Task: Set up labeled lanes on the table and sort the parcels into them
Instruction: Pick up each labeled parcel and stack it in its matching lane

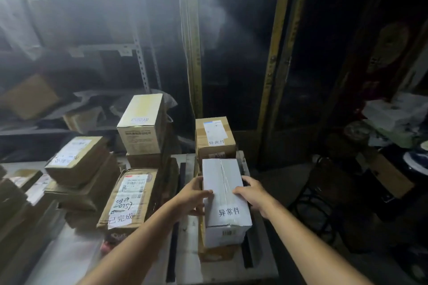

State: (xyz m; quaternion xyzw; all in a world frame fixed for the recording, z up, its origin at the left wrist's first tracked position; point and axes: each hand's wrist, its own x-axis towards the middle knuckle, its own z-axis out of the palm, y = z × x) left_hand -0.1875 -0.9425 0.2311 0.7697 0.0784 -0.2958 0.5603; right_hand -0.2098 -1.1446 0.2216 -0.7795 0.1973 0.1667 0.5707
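A white taped parcel [223, 183] with a handwritten label lies in the right lane of the pale table [76, 250], resting on a brown parcel. My left hand [193, 194] grips its left side and my right hand [253, 194] grips its right side, thumbs on top. Behind it stands a brown carton [214, 139] with the same handwritten label. In the middle lane a flat brown parcel [129, 199] with a shipping sticker lies in front of a tall pale carton [142, 122] stacked on another box. Black tape strips [172, 250] mark the lanes.
More brown parcels [77, 159] are stacked at the left of the table, with others at the far left edge. Metal shelving [139, 53] with boxes stands behind. A dark stool [324, 192] and cluttered goods sit to the right of the table.
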